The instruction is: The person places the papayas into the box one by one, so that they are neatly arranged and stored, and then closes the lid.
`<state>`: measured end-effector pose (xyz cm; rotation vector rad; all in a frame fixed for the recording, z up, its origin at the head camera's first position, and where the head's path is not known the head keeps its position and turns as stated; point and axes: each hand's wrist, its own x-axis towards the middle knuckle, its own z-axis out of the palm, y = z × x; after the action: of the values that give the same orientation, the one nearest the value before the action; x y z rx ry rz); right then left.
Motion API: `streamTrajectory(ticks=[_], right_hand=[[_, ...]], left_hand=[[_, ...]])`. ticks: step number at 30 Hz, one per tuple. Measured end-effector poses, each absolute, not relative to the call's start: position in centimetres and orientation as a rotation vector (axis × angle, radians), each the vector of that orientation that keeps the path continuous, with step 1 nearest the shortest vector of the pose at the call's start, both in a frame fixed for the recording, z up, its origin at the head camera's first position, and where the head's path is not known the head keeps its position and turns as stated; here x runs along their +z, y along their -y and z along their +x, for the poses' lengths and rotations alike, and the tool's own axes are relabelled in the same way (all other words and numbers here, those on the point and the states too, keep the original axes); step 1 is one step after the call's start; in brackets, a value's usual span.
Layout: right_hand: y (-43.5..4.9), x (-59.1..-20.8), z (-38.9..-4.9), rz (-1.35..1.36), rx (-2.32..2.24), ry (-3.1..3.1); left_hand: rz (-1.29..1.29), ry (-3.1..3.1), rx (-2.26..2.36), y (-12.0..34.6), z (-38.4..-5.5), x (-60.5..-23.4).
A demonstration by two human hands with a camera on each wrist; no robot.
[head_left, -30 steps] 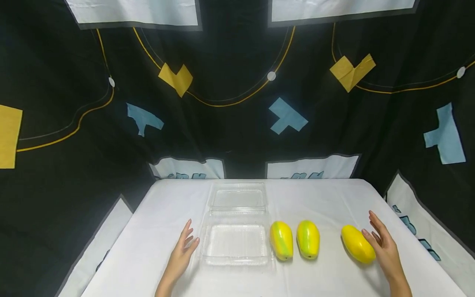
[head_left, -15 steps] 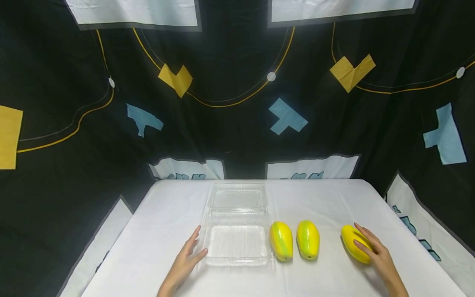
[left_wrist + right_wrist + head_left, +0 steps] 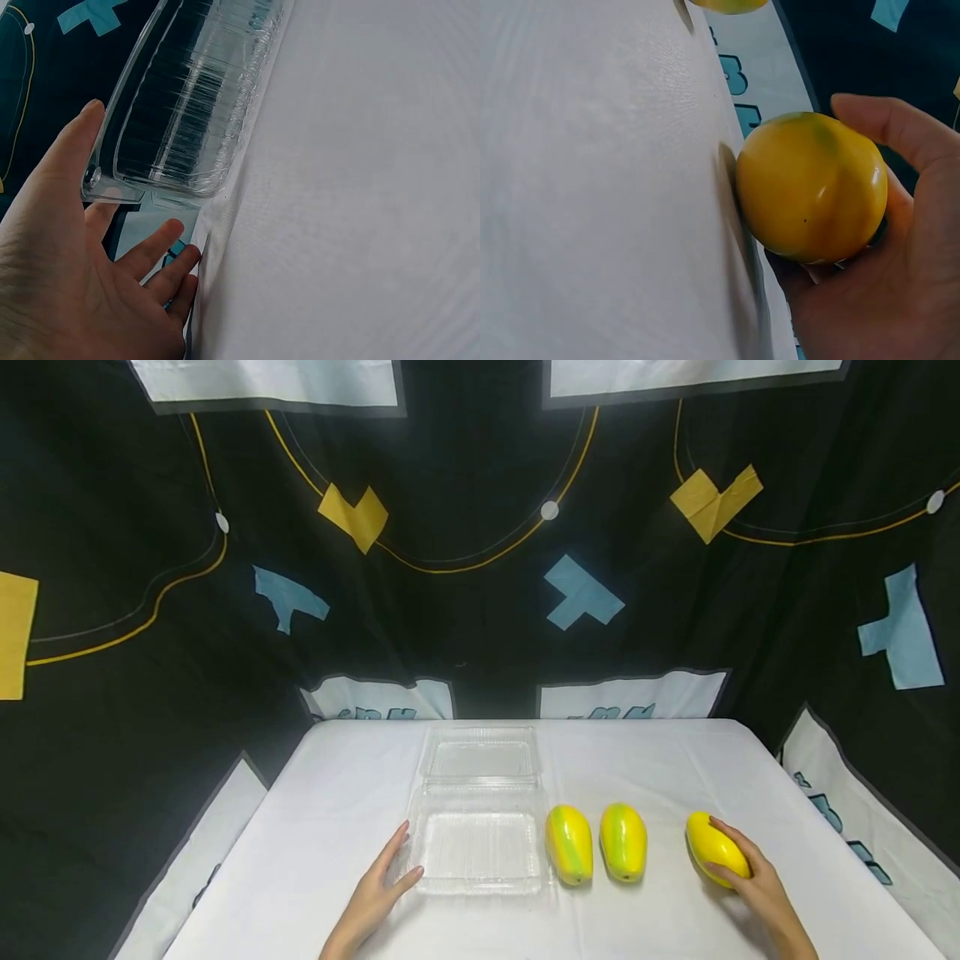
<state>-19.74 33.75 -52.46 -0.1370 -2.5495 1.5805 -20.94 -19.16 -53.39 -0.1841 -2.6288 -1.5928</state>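
In the head view my right hand [image 3: 757, 877] grips the rightmost yellow mango-like fruit [image 3: 712, 843]. Seen from the right wrist, the thumb lies along one side of this glossy fruit [image 3: 810, 187] and the fingers curl round the other, partly hidden behind it. A clear plastic clamshell box [image 3: 480, 852] lies with its lid folded back, away from me. My left hand [image 3: 375, 893] is at the box's near left corner, its fingers spread. From the left wrist, the thumb is right at the box's [image 3: 187, 97] rim and the index finger passes behind the corner.
Two more yellow-green fruits, one [image 3: 568, 845] close to the box and another [image 3: 623, 843] just right of it, lie between box and right hand. All stand on a white-covered table [image 3: 630, 927]. A dark patterned curtain [image 3: 465, 635] hangs behind and at the sides.
My right hand has come left from beside the rightmost fruit and closed round it, and the fruit has shifted slightly left. My left hand has moved right, up to the box's corner.
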Motion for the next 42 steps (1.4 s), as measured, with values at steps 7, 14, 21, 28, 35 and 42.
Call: streamTrajectory(ticks=[7, 14, 21, 28, 35, 42], right_hand=[[-33.8, -52.6, -19.8, -0.179, 1.547, 2.552], [-33.9, -52.8, -20.0, -0.239, 1.496, 2.574], [-33.7, -52.6, -20.0, -0.297, 1.499, 2.599], [-33.5, -52.4, -20.1, -0.324, 1.496, 2.604], [-32.9, -51.8, -20.0, -0.374, 1.529, 2.593], [-32.1, -51.4, -19.6, -0.307, 1.475, 2.506]], left_hand=[[-0.173, 2.647, -1.607, 19.3, -21.1, -53.5], [-0.152, 2.677, -1.592, 19.3, -21.1, -53.6], [-0.164, 2.672, -1.585, 19.2, -21.2, -53.7], [-0.183, 2.668, -1.593, 19.3, -21.0, -53.8], [-0.177, 2.676, -1.587, 19.3, -21.0, -53.7], [-0.168, 2.685, -1.577, 19.2, -20.9, -53.5]])
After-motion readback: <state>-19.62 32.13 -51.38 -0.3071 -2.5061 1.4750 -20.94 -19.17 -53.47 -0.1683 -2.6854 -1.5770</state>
